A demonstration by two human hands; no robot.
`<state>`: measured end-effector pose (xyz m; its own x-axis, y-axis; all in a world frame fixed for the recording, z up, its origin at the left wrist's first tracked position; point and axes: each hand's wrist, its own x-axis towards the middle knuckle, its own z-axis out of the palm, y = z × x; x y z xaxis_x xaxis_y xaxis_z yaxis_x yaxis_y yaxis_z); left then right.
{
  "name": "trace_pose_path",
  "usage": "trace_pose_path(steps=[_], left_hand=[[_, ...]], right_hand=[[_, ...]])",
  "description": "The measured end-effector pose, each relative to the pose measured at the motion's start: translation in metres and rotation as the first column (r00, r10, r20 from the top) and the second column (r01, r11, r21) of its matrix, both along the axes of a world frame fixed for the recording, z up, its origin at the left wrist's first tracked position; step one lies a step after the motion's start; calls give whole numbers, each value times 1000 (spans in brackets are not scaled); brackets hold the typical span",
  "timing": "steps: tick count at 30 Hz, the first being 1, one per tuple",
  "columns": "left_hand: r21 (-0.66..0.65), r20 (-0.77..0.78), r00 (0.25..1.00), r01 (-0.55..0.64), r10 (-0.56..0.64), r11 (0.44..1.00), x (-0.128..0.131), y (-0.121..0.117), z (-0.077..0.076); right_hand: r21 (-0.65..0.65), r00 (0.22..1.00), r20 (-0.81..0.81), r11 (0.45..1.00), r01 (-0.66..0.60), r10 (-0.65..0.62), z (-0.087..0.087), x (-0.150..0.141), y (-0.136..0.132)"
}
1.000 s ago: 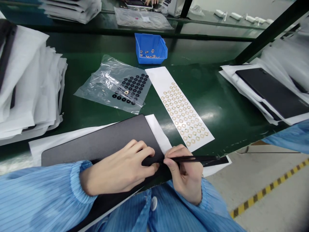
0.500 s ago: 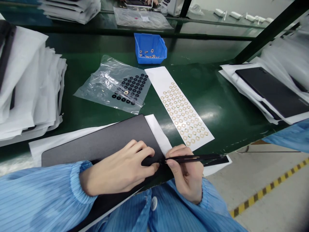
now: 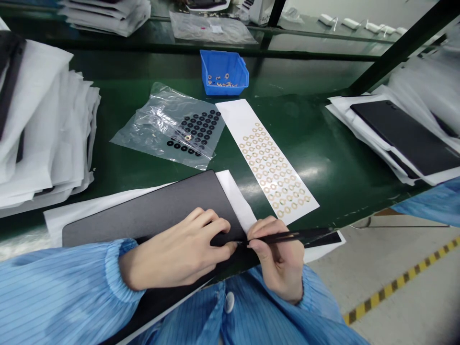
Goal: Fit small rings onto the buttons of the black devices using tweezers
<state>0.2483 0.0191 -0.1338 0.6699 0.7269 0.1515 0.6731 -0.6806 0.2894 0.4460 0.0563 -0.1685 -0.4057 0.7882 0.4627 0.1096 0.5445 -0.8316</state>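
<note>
A dark flat panel (image 3: 168, 206) lies slanted in front of me on a white sheet (image 3: 230, 189). My left hand (image 3: 183, 249) rests across the panel, its fingers curled and its thumb and forefinger near the right edge. Whatever they pinch or press there is hidden or too small to make out. Between thumb and fingers my right hand (image 3: 280, 258) grips black tweezers (image 3: 294, 235), held almost level. The tweezers' tips point left, close to the left thumb. Beyond the hands lies a white strip (image 3: 233, 112) with rows of small beige rings (image 3: 273, 167).
A clear plastic bag (image 3: 143, 124) with black rings (image 3: 197, 129) lies behind the panel. Further back stands a blue bin (image 3: 224, 72) with small beige parts. Wrapped stacks rise at left (image 3: 43, 124) and right (image 3: 406, 139). A dark post (image 3: 398, 52) slants at the right.
The right hand and tweezers have shifted very slightly right, and the tweezers have turned a little. My left hand keeps its place on the panel.
</note>
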Motion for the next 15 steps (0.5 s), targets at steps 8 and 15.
trace_pose_path(steps=[8,15], left_hand=[[4,48,999,-21,21,1000,1,0,-3],[-33,81,995,-58,61,998,4,-1,-4]], right_hand=[[-2,1000,-15,1000,2,-2,1,3,1],[-61,994,-98,997,-49,43,-4,3,-1]])
